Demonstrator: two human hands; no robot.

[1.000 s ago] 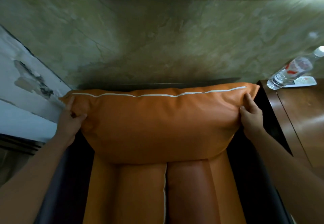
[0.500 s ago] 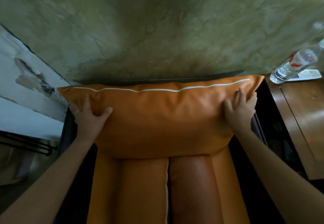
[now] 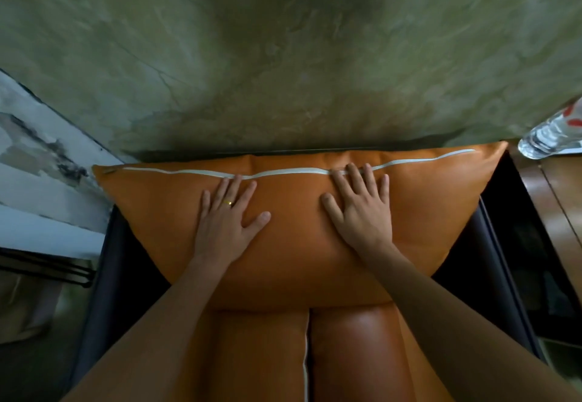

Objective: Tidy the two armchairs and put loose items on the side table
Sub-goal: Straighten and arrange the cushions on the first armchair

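An orange leather cushion [image 3: 293, 260] with white piping leans upright against the back of the armchair. My left hand [image 3: 228, 215], wearing a gold ring, lies flat on the cushion's front, fingers spread. My right hand [image 3: 359, 209] lies flat beside it, fingertips touching the white piping. Neither hand grips anything. Below the cushion the orange seat pad [image 3: 356, 354] shows between my forearms. At the right edge a clear plastic water bottle [image 3: 548, 137] stands on the wooden side table [image 3: 560, 187].
The dark armchair frame [image 3: 104, 291] runs along both sides of the seat. A green marble wall [image 3: 283, 55] rises right behind the chair. A peeling white wall [image 3: 37, 174] and a black rail [image 3: 44, 269] are at the left.
Both hands slid from the cushion's outer corners inward to its middle and now press flat on its front. The view has moved closer to the cushion.
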